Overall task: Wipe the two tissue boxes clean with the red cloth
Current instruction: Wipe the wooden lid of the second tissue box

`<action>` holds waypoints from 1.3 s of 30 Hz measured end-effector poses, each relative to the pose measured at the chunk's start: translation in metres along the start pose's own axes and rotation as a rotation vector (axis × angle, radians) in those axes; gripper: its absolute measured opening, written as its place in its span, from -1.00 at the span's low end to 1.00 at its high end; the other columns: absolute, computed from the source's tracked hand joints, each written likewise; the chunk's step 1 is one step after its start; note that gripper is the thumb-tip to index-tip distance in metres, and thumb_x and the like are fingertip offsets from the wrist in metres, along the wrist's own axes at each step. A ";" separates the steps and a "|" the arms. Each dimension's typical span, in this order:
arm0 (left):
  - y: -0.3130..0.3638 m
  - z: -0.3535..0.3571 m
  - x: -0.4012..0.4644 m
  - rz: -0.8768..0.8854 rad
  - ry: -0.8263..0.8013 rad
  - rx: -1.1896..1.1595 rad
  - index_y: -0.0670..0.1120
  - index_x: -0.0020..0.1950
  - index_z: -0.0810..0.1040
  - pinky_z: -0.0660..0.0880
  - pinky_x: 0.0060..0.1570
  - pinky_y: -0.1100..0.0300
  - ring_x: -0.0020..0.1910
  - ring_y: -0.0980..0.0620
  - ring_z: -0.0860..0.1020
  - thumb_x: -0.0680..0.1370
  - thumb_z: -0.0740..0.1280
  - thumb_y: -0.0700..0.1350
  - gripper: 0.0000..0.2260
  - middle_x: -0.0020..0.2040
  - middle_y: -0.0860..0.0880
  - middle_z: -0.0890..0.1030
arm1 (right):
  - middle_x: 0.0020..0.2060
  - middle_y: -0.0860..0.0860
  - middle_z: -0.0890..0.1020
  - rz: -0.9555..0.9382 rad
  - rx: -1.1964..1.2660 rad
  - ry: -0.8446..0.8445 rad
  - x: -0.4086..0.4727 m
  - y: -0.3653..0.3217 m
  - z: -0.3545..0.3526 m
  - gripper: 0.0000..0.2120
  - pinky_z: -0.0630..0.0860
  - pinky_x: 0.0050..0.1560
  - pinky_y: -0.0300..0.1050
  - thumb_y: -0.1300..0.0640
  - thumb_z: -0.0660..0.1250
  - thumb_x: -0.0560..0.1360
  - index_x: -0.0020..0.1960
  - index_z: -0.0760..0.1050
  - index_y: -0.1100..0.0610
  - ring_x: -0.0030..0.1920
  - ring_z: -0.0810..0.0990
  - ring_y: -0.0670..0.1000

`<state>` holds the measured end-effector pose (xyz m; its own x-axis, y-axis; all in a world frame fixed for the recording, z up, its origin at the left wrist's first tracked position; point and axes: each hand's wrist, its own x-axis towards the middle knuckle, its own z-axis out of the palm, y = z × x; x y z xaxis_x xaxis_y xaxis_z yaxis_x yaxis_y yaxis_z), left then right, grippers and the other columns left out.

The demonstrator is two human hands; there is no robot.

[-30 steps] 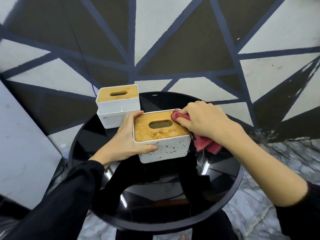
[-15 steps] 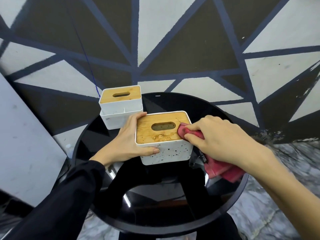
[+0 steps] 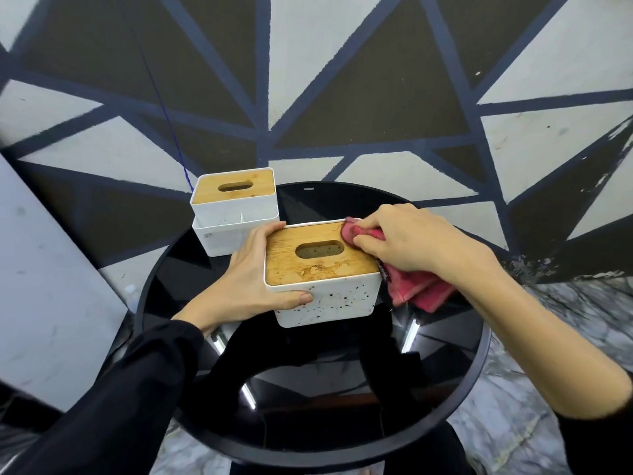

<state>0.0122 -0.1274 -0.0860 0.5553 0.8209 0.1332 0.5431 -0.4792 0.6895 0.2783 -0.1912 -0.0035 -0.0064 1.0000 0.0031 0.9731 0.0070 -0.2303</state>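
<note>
The right hand [image 3: 407, 245] is pinching the red cloth [image 3: 416, 286] against the near tissue box [image 3: 322, 272] lid's two-o'clock corner while the left hand [image 3: 253, 282] is gripping its nine-o'clock side.

Glossy black glass table [image 3: 308, 423], wood-grain lids on speckled white plastic boxes [image 3: 329, 299], soft red cloth [image 3: 421, 293].

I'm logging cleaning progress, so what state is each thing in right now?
near tissue box: upright, lid stained, front speckled
far tissue box: upright, lid on, untouched
red cloth: bunched, pressed on near lid's far right corner
left hand: grips near box's left side
right hand: holds cloth
</note>
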 end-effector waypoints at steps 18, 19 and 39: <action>0.001 0.000 0.001 -0.023 -0.013 -0.019 0.35 0.57 0.03 0.27 0.57 -0.16 0.52 0.08 0.20 0.20 0.57 0.44 0.09 0.49 0.25 0.20 | 0.17 0.07 0.57 0.026 -0.172 0.068 0.009 -0.013 -0.003 -0.62 0.34 -0.04 0.00 -0.19 0.19 0.67 0.35 0.53 -0.01 0.18 0.58 0.20; 0.001 0.001 0.001 -0.022 -0.009 -0.020 0.34 0.57 0.03 0.28 0.57 -0.17 0.52 0.08 0.20 0.21 0.57 0.45 0.08 0.50 0.23 0.20 | 0.18 0.07 0.57 0.018 -0.173 0.066 0.011 -0.013 -0.004 -0.61 0.34 -0.03 0.00 -0.19 0.18 0.67 0.38 0.52 -0.03 0.17 0.58 0.19; 0.001 0.004 0.000 -0.014 0.014 -0.022 0.34 0.57 0.03 0.28 0.56 -0.16 0.51 0.08 0.21 0.21 0.57 0.44 0.08 0.50 0.22 0.21 | 0.01 -0.03 0.47 -0.019 -0.144 0.026 -0.009 -0.002 -0.001 -0.62 0.32 -0.03 0.00 -0.28 0.13 0.65 0.36 0.53 -0.20 0.11 0.55 0.16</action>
<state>0.0153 -0.1288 -0.0877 0.5385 0.8320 0.1331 0.5369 -0.4606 0.7068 0.2766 -0.1999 -0.0021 -0.0206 0.9993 0.0321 0.9958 0.0234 -0.0883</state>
